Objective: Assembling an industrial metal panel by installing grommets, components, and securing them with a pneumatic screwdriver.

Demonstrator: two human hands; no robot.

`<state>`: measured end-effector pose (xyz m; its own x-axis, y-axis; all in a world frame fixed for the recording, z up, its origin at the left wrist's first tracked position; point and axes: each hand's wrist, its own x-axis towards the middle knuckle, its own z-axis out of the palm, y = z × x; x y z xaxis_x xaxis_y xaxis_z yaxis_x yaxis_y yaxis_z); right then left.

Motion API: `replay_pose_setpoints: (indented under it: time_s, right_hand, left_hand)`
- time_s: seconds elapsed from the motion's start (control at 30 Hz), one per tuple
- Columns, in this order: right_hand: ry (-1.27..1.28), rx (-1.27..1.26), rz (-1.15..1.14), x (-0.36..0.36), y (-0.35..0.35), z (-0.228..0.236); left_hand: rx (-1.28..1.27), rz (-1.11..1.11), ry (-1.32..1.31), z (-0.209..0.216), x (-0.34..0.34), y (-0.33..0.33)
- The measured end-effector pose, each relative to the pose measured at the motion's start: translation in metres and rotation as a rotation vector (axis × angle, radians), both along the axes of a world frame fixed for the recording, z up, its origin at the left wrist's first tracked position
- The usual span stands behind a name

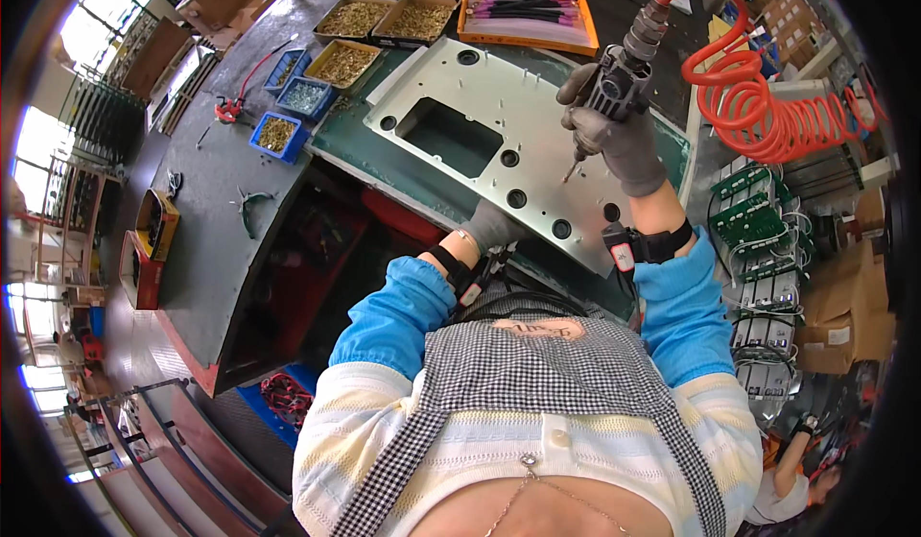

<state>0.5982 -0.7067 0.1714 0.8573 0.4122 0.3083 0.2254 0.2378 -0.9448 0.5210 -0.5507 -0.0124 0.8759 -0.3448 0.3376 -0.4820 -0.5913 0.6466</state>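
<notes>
A flat silvery metal panel (451,86) lies at a slant on the green-topped bench in front of me. It has a large rectangular cutout, several round holes with dark rings, and short upright studs. My right hand (614,134), in a grey glove, is closed round an air driver (619,81) above the panel's right half. The driver's thin bit (574,167) points down at the panel; whether it touches cannot be told. At the panel's near edge is my gloved left hand (491,225), its fingers mostly hidden by that edge.
A red coiled air hose (748,105) runs from the driver to the right. Trays of small brass-coloured parts (417,19) and blue bins (278,136) stand behind and left. An orange-rimmed tray (528,38) holds dark cables. Pliers (251,209) lie left. Stacked green circuit boards (753,211) stand right.
</notes>
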Motion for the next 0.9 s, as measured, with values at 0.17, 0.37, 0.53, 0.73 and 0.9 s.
replay_pose_setpoints:
  time_s: [0.17,0.37,0.53,0.73,0.9]
  right_hand:
    - [0.148,-0.073,0.063,0.002,-0.011,0.000]
    - [0.066,0.050,0.076,0.012,-0.017,-0.009]
    - [0.060,0.150,0.090,0.016,-0.019,-0.010]
    - [0.087,0.018,0.048,0.033,-0.038,-0.025]
    - [0.009,0.156,-0.014,0.036,-0.036,-0.044]
  left_hand:
    - [-0.137,0.059,0.188,0.001,-0.005,0.002]
    - [-0.865,0.247,0.913,-0.022,-0.034,0.044]
    - [-1.498,0.112,0.946,-0.040,-0.090,0.095]
    - [-1.321,0.671,0.928,-0.003,-0.229,0.153]
    - [-1.350,0.914,0.569,0.012,-0.352,0.170]
